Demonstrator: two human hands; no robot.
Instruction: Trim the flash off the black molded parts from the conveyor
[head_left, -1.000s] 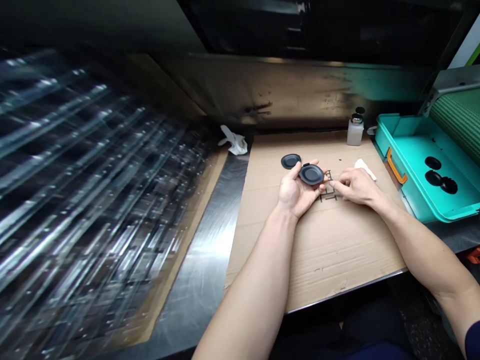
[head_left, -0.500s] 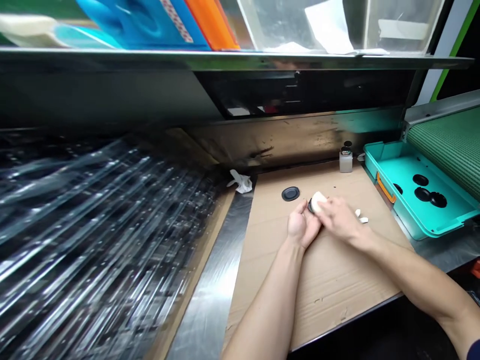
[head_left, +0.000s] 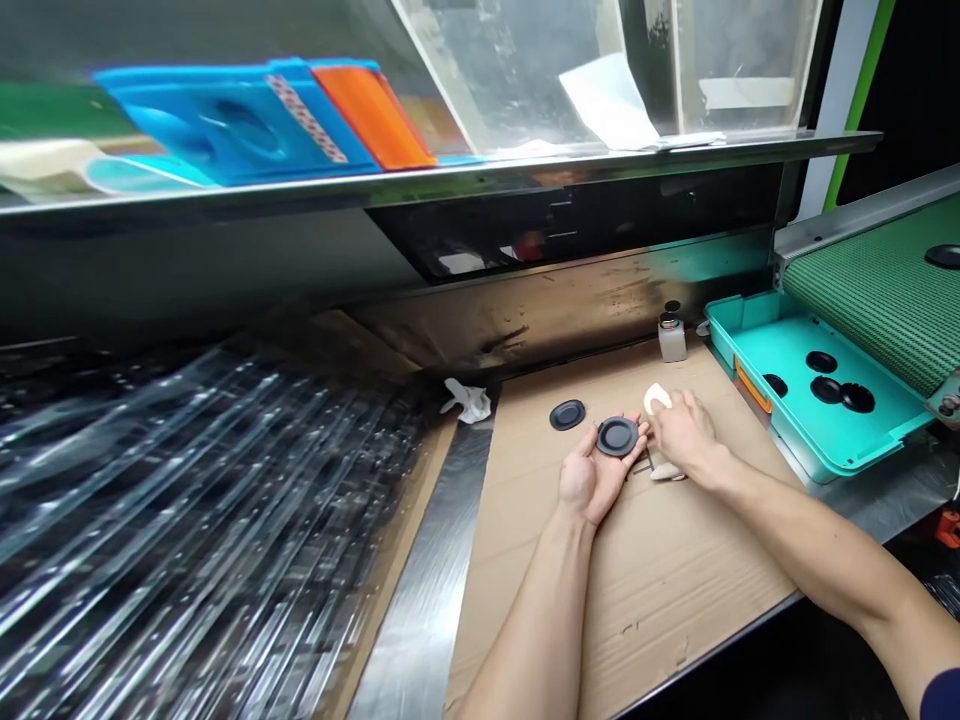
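Observation:
My left hand (head_left: 592, 478) is palm up over the cardboard sheet (head_left: 675, 560), its fingers closed around a round black disc (head_left: 617, 436). Just to the right, my right hand (head_left: 686, 437) is closed on a small white cloth pad (head_left: 657, 398) held beside the disc. A second black disc (head_left: 567, 415) lies flat on the cardboard just left of my left hand. A thin dark frame piece and a pale scrap (head_left: 667, 472) lie under my right hand.
A teal tray (head_left: 870, 440) at the right holds three black discs (head_left: 832, 380). Behind it runs a green conveyor belt (head_left: 885, 290). A small white bottle (head_left: 672, 338) stands at the back. Crumpled white tissue (head_left: 469, 400) lies by the cardboard's left corner. Stacked clear trays (head_left: 187, 520) fill the left.
My right hand picked up the white pad, brought it over the disc in my left hand, and has now drawn it off to the right. The view tilted upward.

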